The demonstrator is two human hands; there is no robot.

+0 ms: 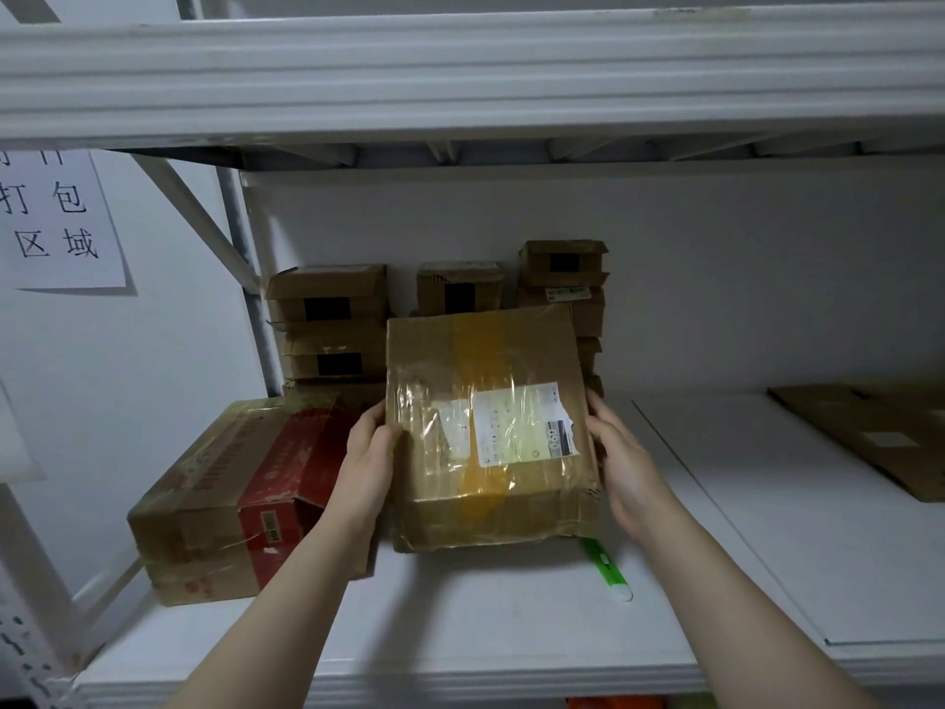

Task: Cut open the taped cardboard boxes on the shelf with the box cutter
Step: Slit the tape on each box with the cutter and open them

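Observation:
A brown cardboard box (491,427) wrapped in clear and yellow tape, with a white label on top, sits in the middle of the white shelf (511,631). My left hand (370,447) grips its left side, thumb on the top face. On the box's right side lies my right hand (621,458), fingers curled along the edge. The green and white box cutter (608,568) lies on the shelf by the box's front right corner, with neither hand on it.
A red and brown taped box (230,498) lies to the left. Stacks of small cardboard boxes (332,324) stand against the back wall. A flat piece of cardboard (879,432) rests at the far right. The upper shelf beam (460,79) hangs overhead.

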